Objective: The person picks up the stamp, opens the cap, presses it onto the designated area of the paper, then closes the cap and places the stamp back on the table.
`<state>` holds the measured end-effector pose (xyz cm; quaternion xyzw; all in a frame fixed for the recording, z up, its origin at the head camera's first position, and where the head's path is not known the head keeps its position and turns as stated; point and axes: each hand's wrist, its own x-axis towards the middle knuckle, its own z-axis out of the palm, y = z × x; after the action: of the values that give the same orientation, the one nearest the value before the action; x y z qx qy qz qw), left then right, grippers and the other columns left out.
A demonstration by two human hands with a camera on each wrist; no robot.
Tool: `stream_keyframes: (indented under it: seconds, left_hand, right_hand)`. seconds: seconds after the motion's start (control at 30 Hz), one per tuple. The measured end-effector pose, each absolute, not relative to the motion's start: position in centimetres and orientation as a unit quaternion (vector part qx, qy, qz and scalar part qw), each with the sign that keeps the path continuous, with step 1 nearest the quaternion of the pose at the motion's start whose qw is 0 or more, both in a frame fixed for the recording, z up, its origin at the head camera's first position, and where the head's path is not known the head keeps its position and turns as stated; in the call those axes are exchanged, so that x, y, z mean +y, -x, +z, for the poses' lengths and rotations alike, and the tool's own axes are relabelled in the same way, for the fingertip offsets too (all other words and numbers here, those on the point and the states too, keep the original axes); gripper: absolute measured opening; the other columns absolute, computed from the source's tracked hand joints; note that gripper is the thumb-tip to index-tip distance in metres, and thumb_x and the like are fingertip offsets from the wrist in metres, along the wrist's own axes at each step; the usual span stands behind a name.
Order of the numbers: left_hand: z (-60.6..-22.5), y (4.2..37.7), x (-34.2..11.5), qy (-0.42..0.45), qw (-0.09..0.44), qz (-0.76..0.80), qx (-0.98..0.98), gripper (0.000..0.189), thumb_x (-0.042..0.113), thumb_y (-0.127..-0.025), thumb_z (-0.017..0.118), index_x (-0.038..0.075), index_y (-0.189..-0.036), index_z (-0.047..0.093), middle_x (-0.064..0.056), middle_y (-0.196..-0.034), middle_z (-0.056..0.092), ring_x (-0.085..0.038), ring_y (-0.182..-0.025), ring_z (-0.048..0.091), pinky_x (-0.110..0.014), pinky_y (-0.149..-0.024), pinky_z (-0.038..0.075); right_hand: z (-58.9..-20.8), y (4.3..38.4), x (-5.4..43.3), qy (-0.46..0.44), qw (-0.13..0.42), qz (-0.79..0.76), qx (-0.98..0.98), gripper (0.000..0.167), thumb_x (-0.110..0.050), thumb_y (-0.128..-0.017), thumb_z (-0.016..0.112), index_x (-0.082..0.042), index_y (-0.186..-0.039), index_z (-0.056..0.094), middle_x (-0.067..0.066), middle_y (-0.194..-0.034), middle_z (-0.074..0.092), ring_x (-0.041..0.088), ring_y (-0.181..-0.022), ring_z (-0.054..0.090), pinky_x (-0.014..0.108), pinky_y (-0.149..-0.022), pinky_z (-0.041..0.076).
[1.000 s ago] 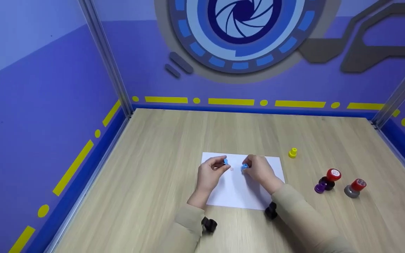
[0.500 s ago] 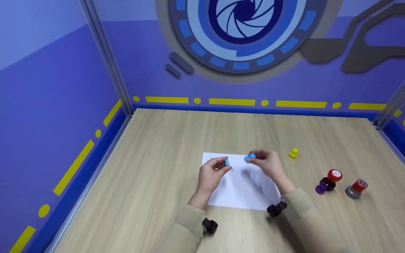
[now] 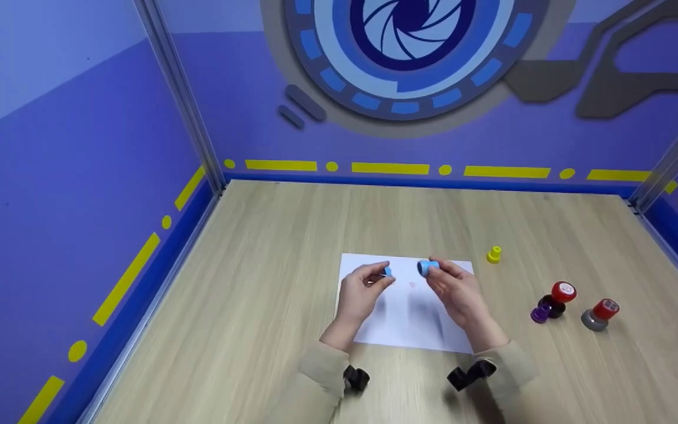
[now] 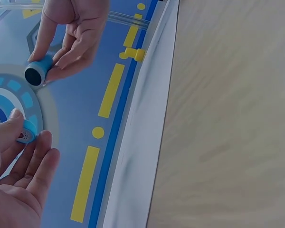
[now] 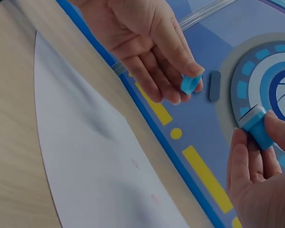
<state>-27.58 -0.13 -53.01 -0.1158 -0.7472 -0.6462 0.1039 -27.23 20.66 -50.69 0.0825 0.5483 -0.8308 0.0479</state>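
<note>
We see a big blue and purple wall [image 3: 227, 100] at the far side, and a wide wooden table [image 3: 256, 265] in front of it. We find a white sheet of paper [image 3: 398, 324] lying flat near the middle. Above it we see two hands, the left hand [image 3: 359, 297] over its left part and the right hand [image 3: 459, 300] over its right part. To the right of the paper stand a red and black stamp [image 3: 559, 299] and, farther right, a red and gray stamp [image 3: 601, 313]. We see the long blue piece [image 3: 428, 268] pinched between the right thumb and fingers, its round end pointing left. A little yellow thing [image 3: 494, 254] stands by the paper's far right corner, and a little purple thing [image 3: 540, 314] sits just beside the red and black stamp. We see the short blue piece [image 3: 388, 271] pinched at the tips of the left thumb and fingers, apart from the long one. Smallest are faint pink marks [image 5: 155, 198] on the paper.
</note>
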Motion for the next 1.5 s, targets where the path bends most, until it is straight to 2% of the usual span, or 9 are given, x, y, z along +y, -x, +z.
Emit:
stream_keyframes:
  seconds: [0.23,0.4,0.57,0.77,0.9,1.17,1.5]
  left_hand:
    - [-52.9,27.1,0.5,0.146,0.101,-0.639,-0.748,0.033,0.014,-0.09,0.079,0.0,-0.12,0.075,-0.02,-0.107,0.074,-0.024,-0.097,0.074,-0.02,-0.083,0.061]
    - [-52.8,26.8,0.7,0.158,0.095,-0.625,-0.758,0.034,0.015,-0.09,0.079,0.001,-0.121,0.075,-0.015,-0.105,0.075,-0.017,-0.094,0.074,-0.018,-0.081,0.061]
    - [-52.8,26.7,0.8,0.164,0.089,-0.617,-0.764,0.032,0.014,-0.089,0.08,0.003,-0.119,0.076,-0.012,-0.104,0.075,-0.012,-0.093,0.072,-0.018,-0.081,0.061]
    - [-52.9,26.6,0.9,0.168,0.088,-0.616,-0.764,0.031,0.014,-0.088,0.081,0.003,-0.118,0.077,-0.012,-0.104,0.076,-0.015,-0.093,0.073,-0.017,-0.081,0.06]
    - [-53.1,26.7,0.9,0.173,0.094,-0.619,-0.761,0.031,0.014,-0.088,0.081,0.002,-0.117,0.077,-0.012,-0.104,0.076,-0.019,-0.094,0.074,-0.018,-0.082,0.061]
    - [-53.5,26.5,1.2,0.164,0.101,-0.632,-0.75,0.031,0.013,-0.087,0.081,0.001,-0.116,0.077,-0.013,-0.1,0.076,-0.011,-0.091,0.072,-0.017,-0.081,0.061]
    - [-53.6,26.5,1.4,0.159,0.106,-0.648,-0.737,0.031,0.011,-0.086,0.082,0.0,-0.115,0.077,-0.014,-0.102,0.077,-0.015,-0.092,0.074,-0.018,-0.081,0.061]
  right_hand:
    - [-51.0,26.4,19.1,-0.087,0.035,-0.82,0.564,0.024,0.002,-0.099,0.063,0.002,-0.123,0.067,-0.002,-0.099,0.072,0.007,-0.094,0.073,0.021,-0.09,0.061]
    - [-51.3,26.3,18.3,-0.073,0.024,-0.802,0.592,0.027,0.005,-0.096,0.065,0.007,-0.123,0.065,0.0,-0.1,0.072,0.008,-0.097,0.071,0.021,-0.09,0.06]
    - [-51.7,26.2,18.0,-0.066,0.022,-0.786,0.614,0.025,0.005,-0.094,0.068,0.006,-0.119,0.066,0.0,-0.101,0.073,0.008,-0.098,0.071,0.02,-0.088,0.06]
    - [-51.9,26.2,17.9,-0.06,0.02,-0.782,0.62,0.022,0.006,-0.093,0.07,0.005,-0.115,0.069,-0.001,-0.1,0.075,0.009,-0.097,0.071,0.021,-0.087,0.061]
    - [-52.0,26.2,17.8,-0.067,0.024,-0.785,0.616,0.024,0.006,-0.092,0.071,0.007,-0.116,0.068,-0.001,-0.099,0.075,0.009,-0.096,0.072,0.02,-0.085,0.061]
    - [-52.3,25.9,17.7,-0.074,0.032,-0.771,0.631,0.03,0.004,-0.095,0.068,0.009,-0.124,0.064,-0.001,-0.097,0.074,0.007,-0.091,0.072,0.019,-0.082,0.061]
    - [-52.4,26.1,17.8,-0.074,0.042,-0.766,0.637,0.028,0.001,-0.096,0.068,0.007,-0.123,0.064,-0.001,-0.098,0.073,0.008,-0.092,0.071,0.021,-0.084,0.061]
